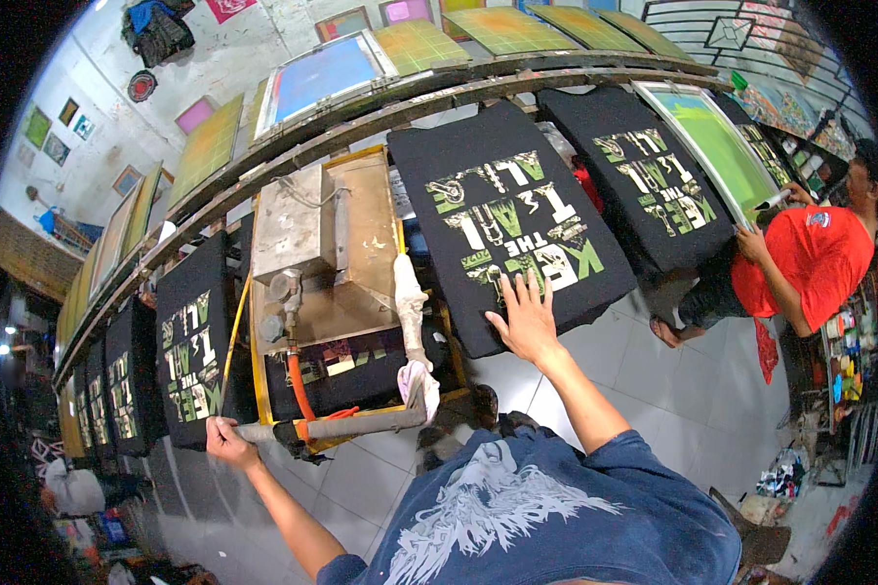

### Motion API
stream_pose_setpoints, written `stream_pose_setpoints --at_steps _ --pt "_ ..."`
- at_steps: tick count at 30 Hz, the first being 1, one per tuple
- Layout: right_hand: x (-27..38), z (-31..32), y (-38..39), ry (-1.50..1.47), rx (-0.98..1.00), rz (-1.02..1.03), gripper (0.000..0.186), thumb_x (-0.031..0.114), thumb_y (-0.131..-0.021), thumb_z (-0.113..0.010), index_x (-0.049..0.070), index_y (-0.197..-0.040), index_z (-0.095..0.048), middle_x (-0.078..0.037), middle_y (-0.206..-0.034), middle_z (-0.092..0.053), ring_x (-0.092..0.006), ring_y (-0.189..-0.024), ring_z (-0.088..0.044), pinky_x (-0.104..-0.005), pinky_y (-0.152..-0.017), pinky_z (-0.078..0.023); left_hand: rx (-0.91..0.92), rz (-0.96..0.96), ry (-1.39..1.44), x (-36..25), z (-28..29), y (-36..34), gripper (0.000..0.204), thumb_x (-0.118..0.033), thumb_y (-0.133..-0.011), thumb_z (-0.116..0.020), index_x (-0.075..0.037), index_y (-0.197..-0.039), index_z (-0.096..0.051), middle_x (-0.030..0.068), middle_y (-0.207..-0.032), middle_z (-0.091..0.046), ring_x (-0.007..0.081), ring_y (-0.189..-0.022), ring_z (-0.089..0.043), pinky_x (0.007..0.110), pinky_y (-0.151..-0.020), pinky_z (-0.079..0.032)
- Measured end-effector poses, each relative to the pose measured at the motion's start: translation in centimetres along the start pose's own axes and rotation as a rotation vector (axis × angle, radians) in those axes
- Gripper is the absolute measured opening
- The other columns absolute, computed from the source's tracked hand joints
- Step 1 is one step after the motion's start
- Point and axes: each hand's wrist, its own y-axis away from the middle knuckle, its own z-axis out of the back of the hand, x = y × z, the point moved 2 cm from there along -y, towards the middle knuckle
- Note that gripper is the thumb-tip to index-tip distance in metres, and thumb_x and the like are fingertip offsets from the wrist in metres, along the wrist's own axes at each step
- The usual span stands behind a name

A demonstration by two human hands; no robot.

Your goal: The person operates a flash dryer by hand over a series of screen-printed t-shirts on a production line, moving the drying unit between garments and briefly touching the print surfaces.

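My right hand (pixel 527 320) rests on the lower part of a black printed T-shirt (pixel 439 283), fingers spread over the green and white lettering. The shirt lies flat on a sloping board. To its left stands a metal heater unit (pixel 298 224) in a yellow frame, with an orange hose and a cloth-wrapped post. My left hand (pixel 230 443) is closed around the end of the heater's grey wrapped handle bar (pixel 361 421). Beneath the heater, another printed black shirt (pixel 307 390) shows in part.
More printed black shirts (pixel 190 336) hang along the rack on the left, and another shirt (pixel 639 180) lies to the right. At right, a person in a red shirt (pixel 805 263) works at a green printing screen (pixel 717 146). Several frames (pixel 507 31) lean above the long rail.
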Motion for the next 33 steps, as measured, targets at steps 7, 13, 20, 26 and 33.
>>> stream_pose_setpoints --at_steps 7,13,20,26,33 --pt "0.8 0.6 -0.3 -0.004 0.011 -0.044 0.080 0.056 -0.103 -0.050 0.003 -0.159 -0.033 -0.028 -0.157 -0.041 -0.0467 -0.155 -0.019 -0.0631 -0.125 -0.009 -0.033 0.039 0.042 -0.2 -0.4 0.2 0.028 -0.013 -0.095 -0.051 0.002 -0.072 -0.050 0.0095 -0.066 -0.049 0.0227 -0.059 -0.049 0.038 -0.057 -0.038" --pt "8.7 8.6 0.5 -0.277 -0.406 -0.001 0.059 0.034 -0.097 -0.069 0.005 -0.145 -0.053 -0.025 -0.149 -0.047 -0.0463 -0.144 -0.036 -0.0579 -0.120 -0.026 -0.074 -0.047 0.047 -1.1 0.1 -0.1 0.027 -0.012 -0.090 -0.052 -0.001 -0.066 -0.051 0.0121 -0.063 -0.047 0.0266 -0.056 -0.049 0.040 -0.053 -0.036" --pt "22.9 14.7 5.0 -0.624 -0.423 0.401 0.035 0.018 -0.087 -0.078 0.004 -0.118 -0.071 -0.018 -0.115 -0.069 -0.0377 -0.103 -0.068 -0.0429 -0.089 -0.055 -0.118 -0.054 0.155 -0.5 -0.8 -0.2 0.033 -0.020 -0.091 -0.053 -0.003 -0.064 -0.054 0.0108 -0.061 -0.051 0.0263 -0.055 -0.051 0.039 -0.054 -0.039" --pt "24.7 12.8 5.4 -0.485 -0.364 0.165 0.021 0.020 -0.088 -0.077 0.005 -0.102 -0.072 -0.014 -0.087 -0.067 -0.0338 -0.080 -0.067 -0.0442 -0.071 -0.054 -0.093 -0.178 0.133 1.1 -0.9 0.1 0.030 -0.021 -0.088 -0.054 -0.006 -0.062 -0.049 0.0106 -0.061 -0.051 0.0306 -0.056 -0.051 0.042 -0.056 -0.041" --pt "27.5 9.7 7.8 -0.276 -0.538 0.194 0.010 0.017 -0.088 -0.071 0.007 -0.089 -0.074 -0.010 -0.073 -0.067 -0.0303 -0.064 -0.064 -0.0431 -0.063 -0.050 0.048 -0.272 0.195 0.2 -0.1 -1.2 0.020 -0.008 -0.077 -0.062 -0.009 -0.063 -0.047 0.0095 -0.062 -0.049 0.0319 -0.056 -0.049 0.043 -0.055 -0.038"
